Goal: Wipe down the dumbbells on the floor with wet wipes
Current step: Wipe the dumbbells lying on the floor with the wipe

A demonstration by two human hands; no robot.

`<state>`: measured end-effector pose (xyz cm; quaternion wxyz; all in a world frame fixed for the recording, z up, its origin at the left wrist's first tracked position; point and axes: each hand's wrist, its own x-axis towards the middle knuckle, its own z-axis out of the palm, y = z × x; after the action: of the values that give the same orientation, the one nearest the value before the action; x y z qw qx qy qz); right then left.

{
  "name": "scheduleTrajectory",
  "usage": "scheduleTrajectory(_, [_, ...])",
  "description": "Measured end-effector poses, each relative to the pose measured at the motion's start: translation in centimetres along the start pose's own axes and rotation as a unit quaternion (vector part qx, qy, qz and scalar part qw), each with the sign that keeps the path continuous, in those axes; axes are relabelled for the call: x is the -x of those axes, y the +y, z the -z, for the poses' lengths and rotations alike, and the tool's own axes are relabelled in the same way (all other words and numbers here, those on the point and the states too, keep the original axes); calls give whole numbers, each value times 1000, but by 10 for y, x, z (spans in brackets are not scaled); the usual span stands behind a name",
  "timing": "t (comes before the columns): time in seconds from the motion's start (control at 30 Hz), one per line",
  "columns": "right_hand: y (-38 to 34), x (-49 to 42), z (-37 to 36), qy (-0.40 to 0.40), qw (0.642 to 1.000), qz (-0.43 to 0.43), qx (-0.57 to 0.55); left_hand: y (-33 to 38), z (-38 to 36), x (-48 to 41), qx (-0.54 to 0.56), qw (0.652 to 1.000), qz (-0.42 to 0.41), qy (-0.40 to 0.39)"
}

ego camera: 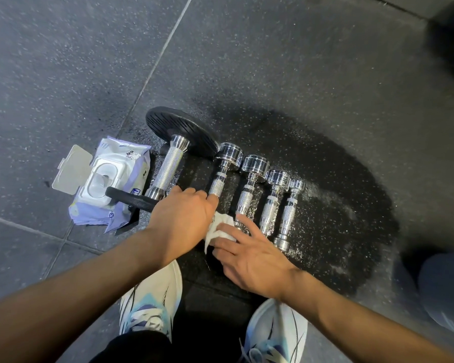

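Note:
Several chrome dumbbells lie side by side on the dark speckled floor. At the left is a big dumbbell (168,169) with black plates. Beside it lies a smaller chrome dumbbell (224,167), whose near end is covered by my left hand (181,221), fingers curled over it. My right hand (249,258) presses a crumpled white wet wipe (218,231) against that near end, fingers spread. Further right lie three more chrome dumbbells (249,189), (271,200), (290,208).
An open purple and white wet wipe pack (108,184) lies to the left, lid flipped up. My two white and blue shoes (152,302) stand close below. The floor shines wet around the dumbbells (333,205). Dark blurred shapes sit at the right edge (448,284).

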<state>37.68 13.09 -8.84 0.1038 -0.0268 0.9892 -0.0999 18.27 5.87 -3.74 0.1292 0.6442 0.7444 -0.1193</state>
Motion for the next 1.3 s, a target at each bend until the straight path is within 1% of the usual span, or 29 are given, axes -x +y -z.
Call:
scheduleTrajectory(0.07, [1,13,-1,40,999,-22,-27,0,0,0,-3,1000,-2,-1])
scheduleTrajectory(0.17, [-1,39,-5,87,990,-98,-59,0,-2,0,-2,1000,1,1])
scheduleTrajectory(0.27, [-4,58,-13,95,982,-144,-79,0,-3,0,2,1000,1,3])
scheduleTrajectory(0.37, [-6,64,-16,80,986,-137,-52,-1,-5,0,9,1000,0,-3])
scheduleTrajectory(0.43, [-3,61,-13,85,988,-124,-45,0,-3,-1,12,1000,1,-4])
scheduleTrajectory(0.53, [3,51,-8,96,986,-122,-65,0,-2,-1,12,1000,0,-7])
scheduleTrajectory(0.6, [11,45,-7,111,977,-143,-112,0,-3,-1,8,1000,1,-8])
scheduleTrajectory(0.67, [18,40,-6,107,968,-169,-152,0,-3,0,3,1000,1,-12])
scheduleTrajectory(0.73, [25,36,-3,94,964,-180,-172,0,-4,-1,-2,1000,-1,-10])
scheduleTrajectory(0.83, [41,24,10,107,948,-210,-215,1,-5,-1,-6,1000,-1,-8])
scheduleTrajectory(0.93, [62,8,25,170,908,-263,-277,1,-5,0,-13,1000,-4,-7])
scheduleTrajectory(0.97, [68,3,28,190,903,-269,-276,1,-4,0,-13,1000,-5,-6])
scheduleTrajectory(1.0, [74,-1,30,199,907,-263,-260,1,-3,0,-15,1000,-5,-7])
scheduleTrajectory(1.07, [84,-8,25,192,935,-222,-197,1,-3,1,-19,1000,-3,-8])
scheduleTrajectory(1.13, [91,-10,20,156,962,-183,-128,1,-6,1,-24,1000,-3,2])
scheduleTrajectory(1.17, [92,-11,19,135,970,-171,-109,0,-7,2,-27,1000,-5,11])
scheduleTrajectory(1.3, [84,-6,15,93,986,-104,-91,-3,-14,6,-25,998,-30,57])
